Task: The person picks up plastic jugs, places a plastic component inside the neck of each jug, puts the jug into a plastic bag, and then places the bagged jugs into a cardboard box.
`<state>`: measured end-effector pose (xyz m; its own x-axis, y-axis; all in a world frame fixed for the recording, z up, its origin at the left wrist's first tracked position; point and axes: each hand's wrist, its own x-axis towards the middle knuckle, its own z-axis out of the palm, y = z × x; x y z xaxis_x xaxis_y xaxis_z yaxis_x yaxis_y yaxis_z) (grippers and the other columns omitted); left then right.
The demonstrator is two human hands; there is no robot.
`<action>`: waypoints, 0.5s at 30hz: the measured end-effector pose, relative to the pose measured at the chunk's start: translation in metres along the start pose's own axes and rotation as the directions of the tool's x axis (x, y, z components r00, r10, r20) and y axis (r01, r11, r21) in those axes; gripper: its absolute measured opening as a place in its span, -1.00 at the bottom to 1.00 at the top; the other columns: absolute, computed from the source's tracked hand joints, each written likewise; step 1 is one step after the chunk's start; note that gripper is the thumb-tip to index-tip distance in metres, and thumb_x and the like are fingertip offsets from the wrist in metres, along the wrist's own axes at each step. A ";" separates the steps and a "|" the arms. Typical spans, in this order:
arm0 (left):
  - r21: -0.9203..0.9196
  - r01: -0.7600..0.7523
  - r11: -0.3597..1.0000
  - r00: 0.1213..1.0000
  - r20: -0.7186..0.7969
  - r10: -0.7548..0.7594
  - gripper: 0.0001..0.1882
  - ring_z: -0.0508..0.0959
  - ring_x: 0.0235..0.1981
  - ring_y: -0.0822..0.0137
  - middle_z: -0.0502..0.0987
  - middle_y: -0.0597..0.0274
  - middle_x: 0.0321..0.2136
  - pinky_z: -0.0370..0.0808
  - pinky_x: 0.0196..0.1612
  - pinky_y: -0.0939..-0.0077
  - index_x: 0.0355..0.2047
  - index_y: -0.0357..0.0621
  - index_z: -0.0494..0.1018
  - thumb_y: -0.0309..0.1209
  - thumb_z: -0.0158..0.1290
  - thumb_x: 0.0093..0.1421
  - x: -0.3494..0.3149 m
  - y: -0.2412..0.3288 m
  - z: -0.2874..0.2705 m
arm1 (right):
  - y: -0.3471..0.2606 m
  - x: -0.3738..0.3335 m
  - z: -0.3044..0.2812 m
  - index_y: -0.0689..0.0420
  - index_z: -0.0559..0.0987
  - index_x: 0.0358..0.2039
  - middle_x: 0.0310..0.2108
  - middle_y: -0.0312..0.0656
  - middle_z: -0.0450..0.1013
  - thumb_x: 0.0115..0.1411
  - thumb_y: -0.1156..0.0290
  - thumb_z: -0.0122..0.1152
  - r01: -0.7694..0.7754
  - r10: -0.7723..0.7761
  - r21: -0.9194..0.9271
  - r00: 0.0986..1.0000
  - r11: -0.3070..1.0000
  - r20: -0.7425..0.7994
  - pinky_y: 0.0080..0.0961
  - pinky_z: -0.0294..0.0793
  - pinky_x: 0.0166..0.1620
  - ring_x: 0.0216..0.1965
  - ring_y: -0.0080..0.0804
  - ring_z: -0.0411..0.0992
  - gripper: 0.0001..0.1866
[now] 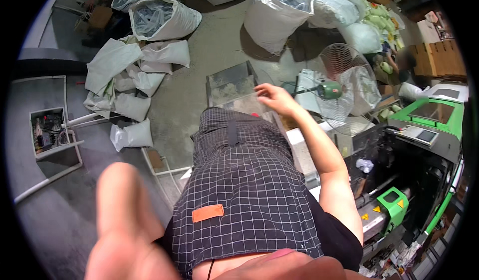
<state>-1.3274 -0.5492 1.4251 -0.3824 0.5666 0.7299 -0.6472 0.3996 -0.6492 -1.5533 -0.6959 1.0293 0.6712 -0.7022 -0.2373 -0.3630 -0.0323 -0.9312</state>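
My right hand (pixel 275 99) reaches out beyond my checked apron (pixel 244 190). Its fingers are loosely spread and hold nothing. Below and beside it is a grey dusty box-shaped thing (pixel 232 83). The large round fan (pixel 347 88) with a green motor stands to the right of that hand. My left arm is bent up close to the camera, and what looks like my left hand (pixel 132 260) is blurred at the lower edge. Its fingers are hidden, so I cannot tell whether it holds anything.
White sacks (pixel 279 18) stand at the back, one holding clear plastic pieces (pixel 154 18). Several filled white bags (pixel 132 73) lie in a pile at the left. A green-and-black machine (pixel 399 205) lines the right side. White pipes (pixel 172 173) run at the left near my apron.
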 end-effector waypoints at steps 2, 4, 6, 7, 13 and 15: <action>0.037 0.177 0.984 0.984 -0.004 -0.177 -0.44 0.15 0.20 0.31 0.24 0.40 0.10 0.00 0.25 0.22 0.16 0.02 0.25 0.02 -0.03 0.26 -0.061 0.015 0.001 | 0.062 0.016 -0.003 0.18 0.49 0.00 -0.10 0.04 0.52 0.13 0.28 0.16 -0.339 0.259 -0.252 0.918 0.906 -0.301 -0.25 0.49 -0.03 -0.07 -0.08 0.51 -0.57; 0.105 0.337 0.936 0.934 -0.167 -0.317 -0.63 0.31 0.01 0.39 0.46 0.53 -0.19 0.19 0.07 0.26 -0.04 0.14 0.46 -0.03 0.03 0.22 -0.136 0.035 0.013 | 0.132 -0.015 -0.023 0.20 0.52 -0.13 -0.16 0.13 0.51 0.13 0.25 0.16 -0.611 0.354 -0.392 0.754 0.688 -0.553 -0.13 0.46 -0.05 -0.09 0.04 0.48 -0.65; -0.208 0.456 0.865 0.828 -0.257 -0.498 -0.87 0.47 -0.31 0.38 0.50 0.57 -0.46 0.46 -0.35 0.48 -0.30 0.05 0.50 -0.29 0.11 0.13 -0.201 0.048 0.017 | 0.273 -0.079 -0.010 0.25 0.53 -0.21 -0.34 0.05 0.55 0.09 0.26 0.16 -0.536 0.188 -0.285 0.664 0.795 -0.724 -0.19 0.52 -0.24 -0.31 -0.05 0.55 -0.66; -0.354 0.535 0.767 0.844 0.185 -0.504 -0.84 0.48 -0.29 0.33 0.52 0.46 -0.41 0.45 -0.32 0.41 -0.30 0.03 0.50 -0.33 0.13 0.07 -0.232 0.046 -0.007 | 0.266 -0.079 -0.006 0.25 0.54 -0.30 -0.50 -0.08 0.53 0.08 0.32 0.12 -0.597 0.564 0.085 0.687 0.797 -0.458 -0.37 0.49 -0.47 -0.52 -0.31 0.52 -0.74; 0.445 0.798 -0.407 -0.565 0.786 -0.249 -0.66 0.54 -0.16 0.22 0.53 0.07 -0.18 0.47 -0.05 0.37 -0.07 -0.25 0.40 -0.44 0.11 0.15 -0.572 0.145 -0.091 | 0.436 -0.031 0.066 0.28 0.60 -0.46 -0.55 -0.02 0.53 0.05 0.33 0.09 -0.747 0.444 -0.159 0.537 0.646 -0.717 -0.27 0.54 -0.35 -0.48 -0.30 0.53 -0.75; 0.820 0.538 -0.198 -0.842 0.510 -0.176 -0.59 0.54 -0.01 0.21 0.53 0.02 -0.08 0.46 0.03 0.37 0.01 -0.22 0.36 -0.32 0.09 0.19 -0.652 0.201 -0.148 | 0.420 0.019 0.112 0.23 0.53 -0.28 -0.38 -0.03 0.50 0.11 0.35 0.10 -0.670 0.629 0.175 0.529 0.722 -0.569 -0.28 0.47 -0.21 -0.33 -0.26 0.49 -0.76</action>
<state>-1.1102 -0.7320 0.7868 0.0994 -0.9148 -0.3915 -0.6180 -0.3651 0.6962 -1.6203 -0.6432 0.6022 -0.2411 -0.7969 -0.5539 -0.5982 0.5714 -0.5618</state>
